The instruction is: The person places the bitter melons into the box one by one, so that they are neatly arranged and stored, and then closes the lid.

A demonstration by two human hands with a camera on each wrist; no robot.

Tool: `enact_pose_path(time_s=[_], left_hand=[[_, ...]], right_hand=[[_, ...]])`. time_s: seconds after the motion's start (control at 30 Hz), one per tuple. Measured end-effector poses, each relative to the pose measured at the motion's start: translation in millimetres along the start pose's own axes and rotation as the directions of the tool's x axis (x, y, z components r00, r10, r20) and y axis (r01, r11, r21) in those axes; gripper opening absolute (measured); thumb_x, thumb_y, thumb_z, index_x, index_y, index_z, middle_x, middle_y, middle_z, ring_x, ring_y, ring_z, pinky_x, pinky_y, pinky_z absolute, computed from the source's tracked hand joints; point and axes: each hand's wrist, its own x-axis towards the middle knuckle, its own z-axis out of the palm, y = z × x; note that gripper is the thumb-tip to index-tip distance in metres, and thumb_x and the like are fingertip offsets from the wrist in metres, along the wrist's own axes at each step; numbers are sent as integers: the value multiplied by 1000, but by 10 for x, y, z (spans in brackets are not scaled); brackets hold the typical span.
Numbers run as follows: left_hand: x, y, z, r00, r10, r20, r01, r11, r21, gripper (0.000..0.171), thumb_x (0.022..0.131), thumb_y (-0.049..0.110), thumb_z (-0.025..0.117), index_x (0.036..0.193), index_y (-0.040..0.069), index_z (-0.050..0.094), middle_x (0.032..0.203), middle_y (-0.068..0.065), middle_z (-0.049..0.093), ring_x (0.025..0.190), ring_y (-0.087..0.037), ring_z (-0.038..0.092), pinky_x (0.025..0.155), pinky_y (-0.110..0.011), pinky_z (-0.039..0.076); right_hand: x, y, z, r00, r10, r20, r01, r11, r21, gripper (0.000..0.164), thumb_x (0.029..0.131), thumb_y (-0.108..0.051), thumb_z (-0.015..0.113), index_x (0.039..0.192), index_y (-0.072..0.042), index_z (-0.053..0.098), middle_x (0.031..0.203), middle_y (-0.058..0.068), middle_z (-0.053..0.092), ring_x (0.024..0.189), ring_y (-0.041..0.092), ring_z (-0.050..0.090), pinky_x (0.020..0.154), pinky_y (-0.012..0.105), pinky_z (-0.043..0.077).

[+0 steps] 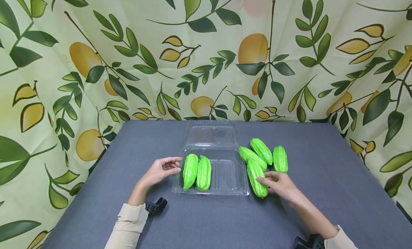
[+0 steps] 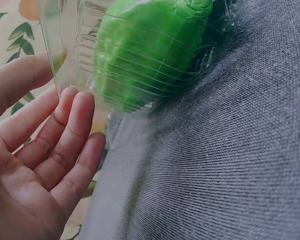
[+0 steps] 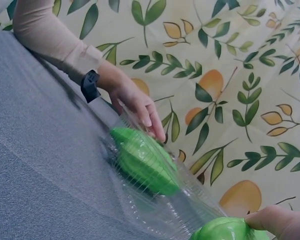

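A clear plastic clamshell container (image 1: 225, 174) lies with its lid (image 1: 210, 134) folded back. Two green ridged bitter melons, one far left (image 1: 190, 170) and one beside it (image 1: 204, 173), lie side by side in its left half. At the left rim, my left hand (image 1: 162, 168) pinches the plastic edge between thumb and fingers; the exact contact is partly hidden. My right hand (image 1: 278, 184) holds another bitter melon (image 1: 257, 179) by its side, thumb on top, at the container's right rim. The left wrist view shows the left hand (image 2: 50, 150) beside the clear wall, a melon (image 2: 150, 55) behind it.
Right of the container lie more bitter melons: one partly over the rim (image 1: 251, 157), one behind it (image 1: 261, 150) and one farther right (image 1: 280, 159). A grey cloth (image 1: 106, 192) covers the table. A leaf-and-fruit patterned curtain (image 1: 206, 63) hangs around the back and sides.
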Motion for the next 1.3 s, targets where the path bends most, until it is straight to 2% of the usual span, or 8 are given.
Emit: enact_pose_path(time_s=[0.1, 0.5, 1.0, 1.3], left_hand=[[1, -1, 5, 1000, -8, 1, 8, 1000, -2, 43, 88, 2, 66, 126, -13, 55, 101, -20, 62, 83, 4, 60, 76, -13, 52], [5, -1, 13, 1000, -6, 5, 7, 1000, -2, 43, 87, 2, 66, 126, -13, 55, 98, -10, 61, 83, 3, 60, 76, -13, 52], [0, -10, 4, 1000, 4, -6, -4, 1000, 12, 43, 87, 2, 67, 125, -14, 55, 96, -9, 63, 83, 4, 60, 76, -13, 52], [1, 1, 7, 1000, -2, -3, 2, 1000, 4, 43, 87, 2, 66, 126, -14, 55, 102, -24, 62, 83, 5, 60, 76, -12, 52]], right_hand=[[-11, -17, -14, 1000, -4, -2, 4, 1000, 9, 62, 92, -30, 63, 130, 16, 48, 129, 32, 57, 104, 27, 66, 83, 35, 58], [-14, -65, -77, 1000, 2, 10, -2, 1000, 13, 65, 94, -32, 60, 134, 17, 43, 137, 35, 49, 91, 24, 71, 92, 42, 54], [13, -165, -118, 999, -15, 30, 14, 999, 33, 68, 96, -32, 56, 138, 17, 36, 142, 37, 42, 99, 26, 70, 91, 37, 56], [20, -240, -112, 999, -34, 41, 32, 998, 45, 68, 97, -31, 55, 138, 19, 35, 142, 38, 41, 100, 25, 69, 90, 36, 57]])
